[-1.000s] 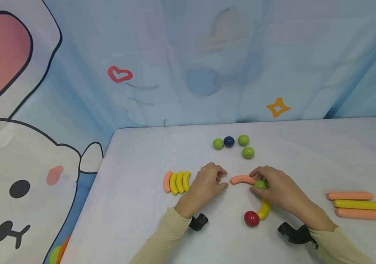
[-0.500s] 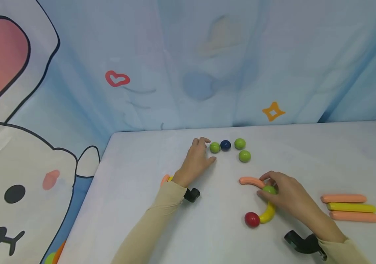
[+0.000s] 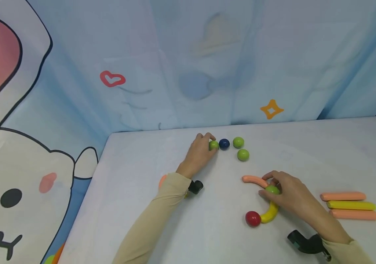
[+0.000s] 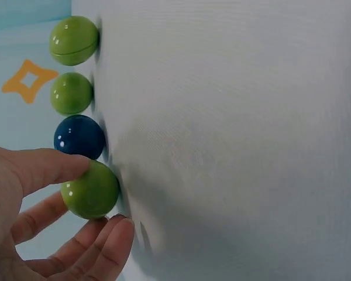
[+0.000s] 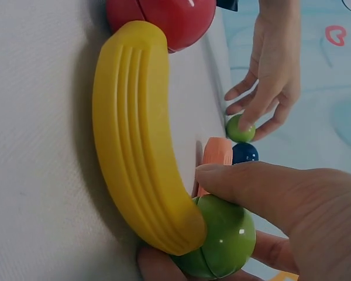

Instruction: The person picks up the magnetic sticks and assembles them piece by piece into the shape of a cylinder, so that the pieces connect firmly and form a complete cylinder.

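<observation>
At the back of the table my left hand [image 3: 197,154] pinches a glossy green ball [image 4: 92,190] between thumb and fingers, close beside a dark blue ball [image 4: 79,136]. My right hand [image 3: 290,190] holds another green ball [image 5: 225,237], its thumb on one side and fingertips on the other. Against that ball lies one end of a yellow, banana-shaped piece [image 5: 131,129] with grooves along it. A red ball [image 3: 252,219] meets the yellow piece's other end. An orange curved piece [image 3: 254,179] reaches leftward from the right hand's green ball.
Two more green balls [image 3: 238,142] sit right of the blue one. Straight orange and yellow sticks [image 3: 351,205] lie side by side at the right. My left sleeve [image 3: 161,205] mostly covers an orange curved piece [image 3: 162,180]. A printed blue curtain [image 3: 174,73] hangs behind the table.
My left hand has moved from the middle of the table to the back and taken hold of the leftmost green ball. The right hand, its ball and the orange piece have shifted slightly right.
</observation>
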{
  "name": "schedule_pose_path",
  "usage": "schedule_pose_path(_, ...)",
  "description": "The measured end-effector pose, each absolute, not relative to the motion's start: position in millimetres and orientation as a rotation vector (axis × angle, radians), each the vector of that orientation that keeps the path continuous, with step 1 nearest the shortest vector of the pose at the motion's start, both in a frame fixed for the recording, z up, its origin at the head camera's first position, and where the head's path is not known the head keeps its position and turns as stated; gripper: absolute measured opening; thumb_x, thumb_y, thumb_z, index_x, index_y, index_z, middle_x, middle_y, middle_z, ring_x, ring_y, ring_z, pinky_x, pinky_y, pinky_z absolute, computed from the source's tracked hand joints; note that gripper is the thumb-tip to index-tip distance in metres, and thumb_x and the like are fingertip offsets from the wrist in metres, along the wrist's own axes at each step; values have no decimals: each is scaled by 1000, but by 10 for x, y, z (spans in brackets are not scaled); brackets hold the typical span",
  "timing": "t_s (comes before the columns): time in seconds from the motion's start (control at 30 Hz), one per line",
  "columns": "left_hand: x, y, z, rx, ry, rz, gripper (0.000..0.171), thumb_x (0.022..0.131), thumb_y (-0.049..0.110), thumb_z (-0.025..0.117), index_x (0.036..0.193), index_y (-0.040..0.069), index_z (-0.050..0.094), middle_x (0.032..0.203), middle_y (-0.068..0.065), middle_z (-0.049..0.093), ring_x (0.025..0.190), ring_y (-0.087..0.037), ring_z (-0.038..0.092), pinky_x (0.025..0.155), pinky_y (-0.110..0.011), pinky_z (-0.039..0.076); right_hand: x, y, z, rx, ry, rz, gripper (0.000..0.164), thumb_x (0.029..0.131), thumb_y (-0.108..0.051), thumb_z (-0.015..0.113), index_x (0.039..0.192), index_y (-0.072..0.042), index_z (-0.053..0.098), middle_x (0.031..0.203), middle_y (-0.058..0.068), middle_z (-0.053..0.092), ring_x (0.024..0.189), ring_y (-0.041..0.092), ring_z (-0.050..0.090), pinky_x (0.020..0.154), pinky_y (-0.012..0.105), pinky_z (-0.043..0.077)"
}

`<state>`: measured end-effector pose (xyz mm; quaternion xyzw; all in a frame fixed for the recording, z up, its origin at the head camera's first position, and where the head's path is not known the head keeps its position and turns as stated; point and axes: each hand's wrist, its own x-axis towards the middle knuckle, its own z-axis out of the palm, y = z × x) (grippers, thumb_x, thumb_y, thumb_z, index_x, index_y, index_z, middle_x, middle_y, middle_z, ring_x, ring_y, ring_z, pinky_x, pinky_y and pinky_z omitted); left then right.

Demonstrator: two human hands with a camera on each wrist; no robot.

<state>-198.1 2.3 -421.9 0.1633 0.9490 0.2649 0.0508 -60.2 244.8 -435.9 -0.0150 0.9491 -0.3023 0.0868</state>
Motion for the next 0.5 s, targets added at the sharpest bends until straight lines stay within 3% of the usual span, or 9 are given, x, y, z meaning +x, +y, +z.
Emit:
schedule_pose_path(0.3, -1897, -62, -4221, 524, 2889, 796, 27, 94, 7, 74, 120, 4, 65, 110, -13, 62, 87, -16, 54, 76, -26, 50, -612, 2432, -4363, -74, 2843, -896, 48, 87, -20, 85, 120, 8, 65, 84, 5, 59, 78, 24, 52, 65, 34, 48)
schedule_pose_path(0.5, -1688, -51, -4159, 572, 2841, 687, 32, 99, 13, 71, 130, 4, 72, 112, -10, 64, 83, -13, 50, 69, -20, 43, -610, 2432, -4375, -74, 2841, -890, 48, 87, -20, 85, 120, 9, 65, 84, 5, 59, 77, 24, 52, 65, 34, 47)
